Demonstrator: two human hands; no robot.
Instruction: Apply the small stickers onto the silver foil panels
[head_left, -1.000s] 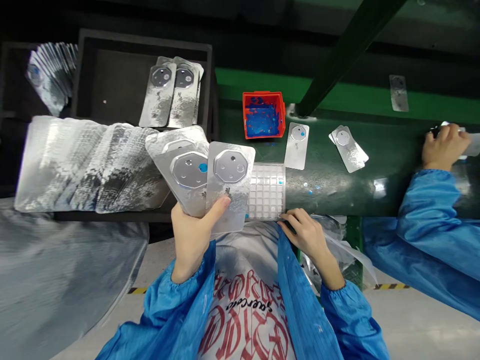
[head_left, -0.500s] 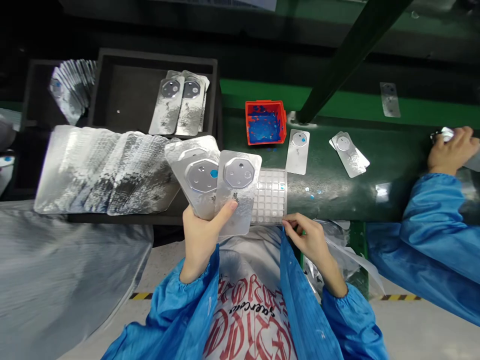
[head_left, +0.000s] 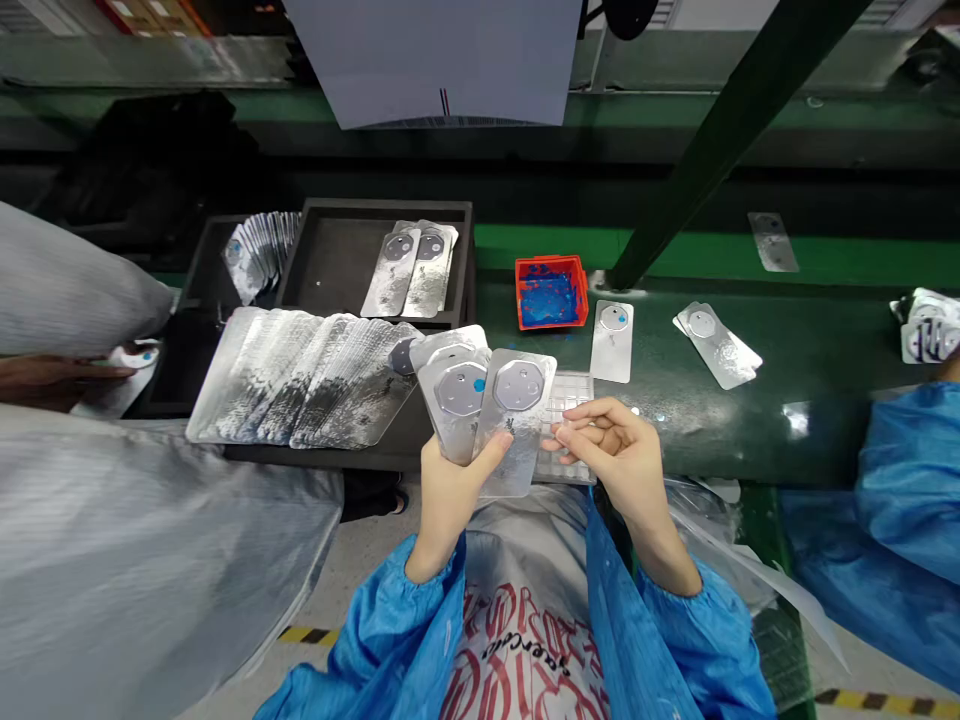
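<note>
1. At the far left, another person's hand is seen beside a dark tray.
2. A long fanned row of silver plates is laid across the table edge.
3. Two silver plates are gripped in the left hand, thumb pressed on the front one.
4. The right hand is held just beside them, fingertips pinched together, perhaps on something too small to be made out, above a clear grid tray.
5. An orange bin and loose plates are set farther right.
</note>
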